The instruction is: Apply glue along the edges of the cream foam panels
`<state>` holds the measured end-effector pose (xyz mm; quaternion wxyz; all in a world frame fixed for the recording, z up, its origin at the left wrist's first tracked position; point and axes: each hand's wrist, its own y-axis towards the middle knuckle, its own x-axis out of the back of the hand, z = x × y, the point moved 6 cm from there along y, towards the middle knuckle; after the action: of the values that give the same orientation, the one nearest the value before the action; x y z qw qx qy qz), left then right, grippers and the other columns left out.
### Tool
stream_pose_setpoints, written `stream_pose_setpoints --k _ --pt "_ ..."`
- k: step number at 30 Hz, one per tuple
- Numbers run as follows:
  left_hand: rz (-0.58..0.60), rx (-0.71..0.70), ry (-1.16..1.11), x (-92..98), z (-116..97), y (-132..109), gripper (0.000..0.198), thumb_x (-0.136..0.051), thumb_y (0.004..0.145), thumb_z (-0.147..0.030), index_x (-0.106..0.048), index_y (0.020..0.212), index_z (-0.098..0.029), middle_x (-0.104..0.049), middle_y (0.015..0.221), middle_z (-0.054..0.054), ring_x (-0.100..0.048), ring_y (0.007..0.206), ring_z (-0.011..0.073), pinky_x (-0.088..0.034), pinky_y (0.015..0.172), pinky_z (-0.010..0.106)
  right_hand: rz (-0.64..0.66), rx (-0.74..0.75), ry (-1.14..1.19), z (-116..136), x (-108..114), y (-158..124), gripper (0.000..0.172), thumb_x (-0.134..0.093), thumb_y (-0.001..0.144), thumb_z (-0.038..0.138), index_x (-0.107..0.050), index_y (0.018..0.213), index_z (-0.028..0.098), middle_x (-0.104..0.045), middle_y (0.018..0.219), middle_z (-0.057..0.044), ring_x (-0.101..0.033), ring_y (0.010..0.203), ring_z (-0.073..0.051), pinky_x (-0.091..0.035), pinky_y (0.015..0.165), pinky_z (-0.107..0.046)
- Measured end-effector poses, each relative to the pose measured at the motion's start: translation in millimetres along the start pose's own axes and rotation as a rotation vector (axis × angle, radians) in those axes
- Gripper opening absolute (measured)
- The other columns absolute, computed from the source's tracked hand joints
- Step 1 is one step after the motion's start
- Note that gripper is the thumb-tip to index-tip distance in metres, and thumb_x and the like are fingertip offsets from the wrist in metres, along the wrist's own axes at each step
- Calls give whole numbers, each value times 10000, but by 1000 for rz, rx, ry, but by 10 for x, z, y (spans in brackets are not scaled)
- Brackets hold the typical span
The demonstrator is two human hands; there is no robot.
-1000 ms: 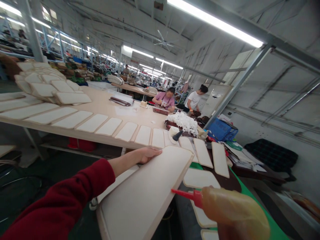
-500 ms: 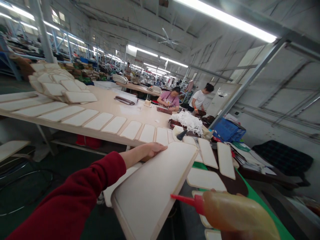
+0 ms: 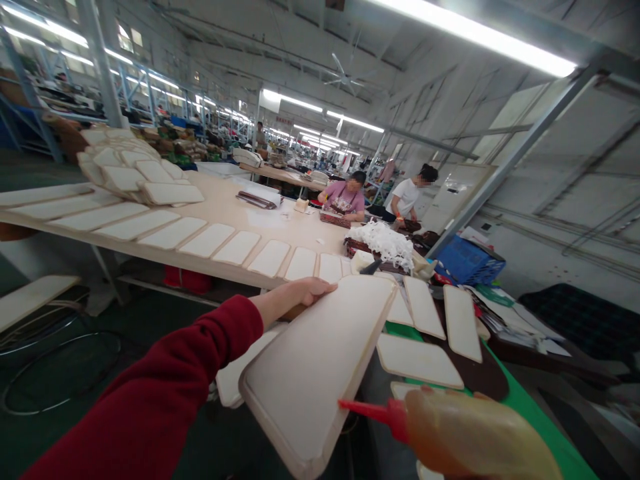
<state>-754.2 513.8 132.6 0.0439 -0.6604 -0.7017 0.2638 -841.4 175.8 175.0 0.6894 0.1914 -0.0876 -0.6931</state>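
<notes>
My left hand (image 3: 314,291) grips the far left edge of a white padded panel (image 3: 320,367) with rounded corners, which is tilted in front of me. Its fingers are closed on that edge. A squeeze bottle (image 3: 475,433) of amber, glue-like liquid is in my right hand (image 3: 481,396), which is mostly hidden behind it. The bottle's red nozzle (image 3: 367,410) points left, its tip at the panel's right side edge, near the close end. Another white panel (image 3: 235,373) lies partly hidden beneath the held one.
A row of white panels (image 3: 200,239) lines the near edge of the long table (image 3: 220,193), with a heaped pile (image 3: 135,167) at left. More panels (image 3: 420,360) lie on the right. White scraps (image 3: 383,243) and a blue crate (image 3: 467,260) stand beyond. Two people work across the table.
The nozzle tip has slid along the panel's right edge toward its near end. The panel sits slightly higher and further right in view. Both hands keep their holds.
</notes>
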Motion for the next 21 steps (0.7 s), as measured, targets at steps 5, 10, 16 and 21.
stream_pose_setpoints --k 5,10,16,21 --pt "-11 4 -49 140 39 162 235 -697 806 -344 -646 882 -128 -702 711 80 -667 743 249 -542 761 396 -8 -29 40 -149 74 71 401 -580 901 480 -566 1165 177 -592 1140 -87 -599 971 -220 -544 811 -431" --pt "-3 13 -76 214 34 208 257 -716 794 -362 -658 878 -126 -700 699 85 -669 723 243 -550 739 385 -44 -117 97 -534 234 156 403 -518 898 585 -616 978 202 -639 866 -42 -614 739 -171 -547 635 -347" --pt "-68 21 -81 251 -9 133 214 -650 857 -328 -667 910 -121 -715 725 90 -672 713 234 -553 743 379 -77 -130 95 -818 462 304 350 -607 760 630 -648 917 321 -707 829 -28 -661 703 -277 -547 525 -439" --pt "-92 16 -133 292 -32 109 228 -598 893 -309 -661 902 -90 -704 704 98 -674 700 235 -557 748 390 -10 -69 26 -829 511 390 407 -705 657 623 -679 894 293 -702 788 -32 -653 728 -293 -558 717 -495"
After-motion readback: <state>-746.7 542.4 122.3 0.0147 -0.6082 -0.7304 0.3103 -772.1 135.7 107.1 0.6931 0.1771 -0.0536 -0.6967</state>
